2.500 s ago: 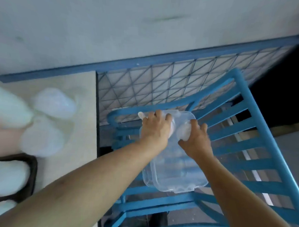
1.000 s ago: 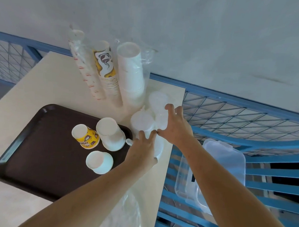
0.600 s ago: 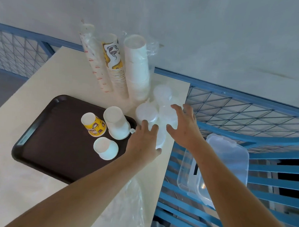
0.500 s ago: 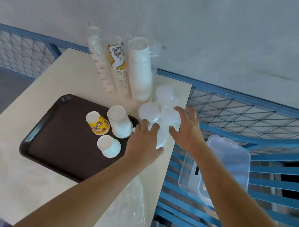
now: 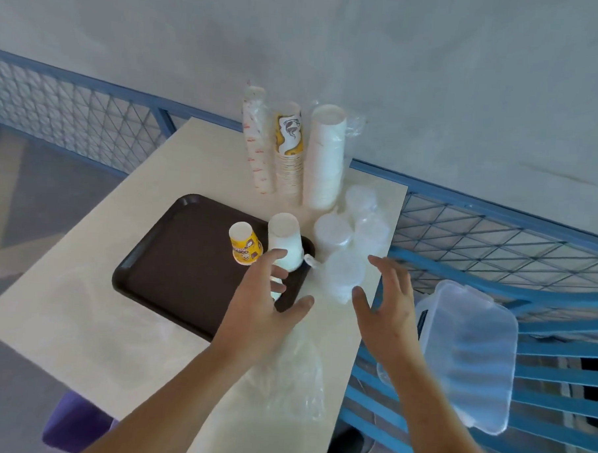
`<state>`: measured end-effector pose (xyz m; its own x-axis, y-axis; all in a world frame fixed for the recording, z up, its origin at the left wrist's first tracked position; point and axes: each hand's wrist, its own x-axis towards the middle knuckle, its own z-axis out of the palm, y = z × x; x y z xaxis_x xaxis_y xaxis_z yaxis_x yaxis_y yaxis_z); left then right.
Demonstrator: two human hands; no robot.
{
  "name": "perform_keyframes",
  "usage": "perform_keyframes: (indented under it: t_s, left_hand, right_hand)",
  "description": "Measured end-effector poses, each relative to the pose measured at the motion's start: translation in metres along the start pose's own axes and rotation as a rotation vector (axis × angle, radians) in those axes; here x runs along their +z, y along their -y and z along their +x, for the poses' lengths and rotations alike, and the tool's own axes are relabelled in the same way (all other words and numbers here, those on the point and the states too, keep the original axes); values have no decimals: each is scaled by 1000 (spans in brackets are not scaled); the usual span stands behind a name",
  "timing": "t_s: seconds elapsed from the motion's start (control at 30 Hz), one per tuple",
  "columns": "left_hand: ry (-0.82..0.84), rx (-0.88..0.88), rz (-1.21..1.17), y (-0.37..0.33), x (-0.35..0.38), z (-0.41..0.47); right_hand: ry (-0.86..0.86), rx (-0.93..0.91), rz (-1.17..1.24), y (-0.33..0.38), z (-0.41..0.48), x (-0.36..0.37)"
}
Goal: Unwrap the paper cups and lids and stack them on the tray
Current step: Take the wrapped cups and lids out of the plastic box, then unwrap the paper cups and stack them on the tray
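plastic lids [image 5: 344,274] lay just right of tray [image 5: 172,275]; left hand [image 5: 263,307], right hand [image 5: 388,310] spread, empty, near lids; best grip both sides evenly, lift level.

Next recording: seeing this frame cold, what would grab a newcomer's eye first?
Two bare open hands, the left hand and the right hand, hover spread over a pale table, holding nothing. Just beyond them lie cloudy plastic lids, beside a dark brown tray carrying an upturned yellow printed paper cup and a white paper cup. Three tall plastic-wrapped sleeves of paper cups stand at the table's far edge.
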<state>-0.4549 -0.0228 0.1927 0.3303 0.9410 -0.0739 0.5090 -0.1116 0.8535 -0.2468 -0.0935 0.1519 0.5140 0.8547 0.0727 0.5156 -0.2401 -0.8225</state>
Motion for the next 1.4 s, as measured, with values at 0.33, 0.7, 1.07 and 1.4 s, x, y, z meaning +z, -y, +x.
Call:
perform_keyframes:
  t_s: [0.33, 0.7, 1.07, 1.4]
  left_hand:
    - [90, 103, 12, 48, -146, -3]
    - [81, 134, 17, 44, -213, 5]
    - [42, 250, 48, -16, -210, 44]
    - [148, 460, 152, -57, -196, 168]
  right_hand:
    - [-148, 73, -2, 98, -58, 73]
    - [-111, 92, 49, 161, -86, 98]
    - [-77, 87, 194, 180, -26, 70]
    - [-208, 278, 168, 153, 104, 69]
